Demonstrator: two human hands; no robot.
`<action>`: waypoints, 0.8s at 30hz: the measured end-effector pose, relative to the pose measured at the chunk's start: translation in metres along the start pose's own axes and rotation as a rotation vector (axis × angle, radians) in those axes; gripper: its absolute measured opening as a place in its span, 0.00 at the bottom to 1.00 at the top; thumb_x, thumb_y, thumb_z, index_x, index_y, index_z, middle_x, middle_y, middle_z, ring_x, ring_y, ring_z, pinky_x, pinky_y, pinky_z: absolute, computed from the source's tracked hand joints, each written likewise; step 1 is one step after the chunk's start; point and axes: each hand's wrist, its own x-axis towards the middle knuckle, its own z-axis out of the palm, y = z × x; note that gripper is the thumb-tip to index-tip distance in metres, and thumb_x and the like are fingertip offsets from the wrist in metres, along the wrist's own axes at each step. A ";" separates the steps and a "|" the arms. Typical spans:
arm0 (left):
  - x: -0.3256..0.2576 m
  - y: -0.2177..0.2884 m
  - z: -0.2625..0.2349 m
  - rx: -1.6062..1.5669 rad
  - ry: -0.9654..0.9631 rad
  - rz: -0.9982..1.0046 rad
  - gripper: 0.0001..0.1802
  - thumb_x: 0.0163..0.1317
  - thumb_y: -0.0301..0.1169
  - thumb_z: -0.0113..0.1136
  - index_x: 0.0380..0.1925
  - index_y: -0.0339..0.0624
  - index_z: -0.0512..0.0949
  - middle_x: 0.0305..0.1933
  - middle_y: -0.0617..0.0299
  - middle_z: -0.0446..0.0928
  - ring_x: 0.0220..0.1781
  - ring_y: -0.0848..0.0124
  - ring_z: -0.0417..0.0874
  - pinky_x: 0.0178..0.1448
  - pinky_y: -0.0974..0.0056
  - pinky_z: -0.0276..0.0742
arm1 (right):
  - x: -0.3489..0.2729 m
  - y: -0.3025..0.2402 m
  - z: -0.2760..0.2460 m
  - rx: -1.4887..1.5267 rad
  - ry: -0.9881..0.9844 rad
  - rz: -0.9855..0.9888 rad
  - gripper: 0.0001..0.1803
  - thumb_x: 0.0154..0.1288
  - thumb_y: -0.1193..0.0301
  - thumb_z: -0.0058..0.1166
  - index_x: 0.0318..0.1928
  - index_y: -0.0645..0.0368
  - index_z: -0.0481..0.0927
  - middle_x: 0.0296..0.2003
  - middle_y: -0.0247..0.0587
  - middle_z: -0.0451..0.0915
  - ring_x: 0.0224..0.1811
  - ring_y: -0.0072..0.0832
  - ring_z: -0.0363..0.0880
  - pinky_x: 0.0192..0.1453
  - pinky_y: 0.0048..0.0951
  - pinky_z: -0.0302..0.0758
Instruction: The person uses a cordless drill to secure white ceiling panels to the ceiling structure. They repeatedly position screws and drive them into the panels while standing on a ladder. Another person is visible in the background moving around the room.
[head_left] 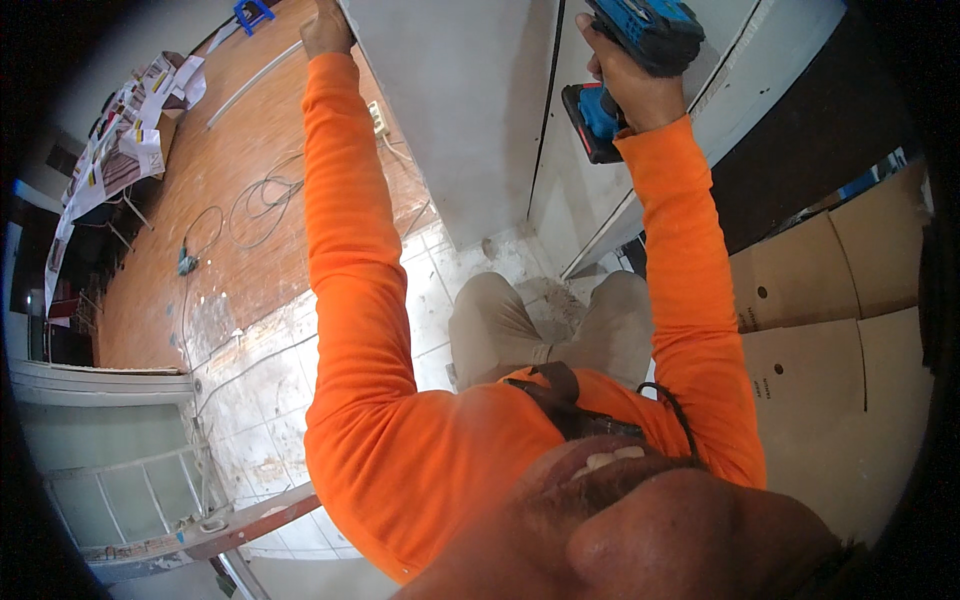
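Observation:
My right hand (625, 85) grips the handle of a blue and black cordless drill (640, 50), its battery pack below my wrist, held up against a grey wall panel (590, 190). My left hand (325, 30) reaches up to the top left edge of a neighbouring grey panel (460, 110) and rests on it; its fingers are cut off by the picture's edge. A dark vertical seam runs between the two panels. Both arms wear orange sleeves.
Below lies a dusty tiled floor (260, 390) and a reddish floor (250, 160) with loose cables and a power strip (378, 118). A table with papers (120, 150) stands far left. Cardboard boxes (830, 330) stack on the right. A ladder (150, 500) is lower left.

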 end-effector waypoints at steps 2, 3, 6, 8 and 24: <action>-0.001 0.000 0.000 0.005 0.006 0.001 0.40 0.64 0.63 0.45 0.23 0.30 0.79 0.21 0.57 0.77 0.24 0.66 0.76 0.32 0.59 0.74 | -0.001 0.005 0.000 0.049 0.001 0.030 0.05 0.63 0.70 0.57 0.33 0.58 0.78 0.22 0.32 0.73 0.21 0.21 0.68 0.26 0.28 0.67; -0.002 0.000 -0.001 0.012 0.009 0.005 0.40 0.64 0.63 0.45 0.23 0.30 0.79 0.21 0.58 0.77 0.24 0.66 0.76 0.32 0.59 0.74 | -0.002 0.007 0.000 0.056 0.000 0.072 0.05 0.63 0.70 0.57 0.34 0.58 0.78 0.24 0.33 0.75 0.23 0.22 0.70 0.28 0.28 0.69; -0.005 0.002 0.000 0.030 0.021 0.003 0.41 0.64 0.63 0.45 0.22 0.30 0.79 0.20 0.58 0.76 0.23 0.66 0.76 0.32 0.59 0.73 | 0.004 0.020 0.008 -0.150 0.127 -0.296 0.08 0.63 0.69 0.58 0.40 0.57 0.79 0.32 0.40 0.79 0.33 0.25 0.76 0.38 0.29 0.74; -0.004 0.005 0.001 0.054 0.042 0.008 0.41 0.63 0.64 0.45 0.22 0.30 0.79 0.20 0.58 0.76 0.23 0.66 0.76 0.32 0.59 0.73 | 0.006 0.019 0.012 -0.278 0.185 -0.423 0.15 0.63 0.66 0.59 0.49 0.55 0.79 0.43 0.46 0.81 0.45 0.30 0.80 0.51 0.30 0.75; -0.032 -0.041 -0.023 0.244 0.290 -0.346 0.23 0.63 0.42 0.54 0.23 0.29 0.77 0.19 0.56 0.74 0.20 0.64 0.74 0.31 0.57 0.71 | -0.026 -0.009 0.014 -0.286 -0.010 -0.215 0.17 0.58 0.77 0.60 0.48 0.58 0.76 0.38 0.37 0.81 0.38 0.25 0.81 0.43 0.26 0.79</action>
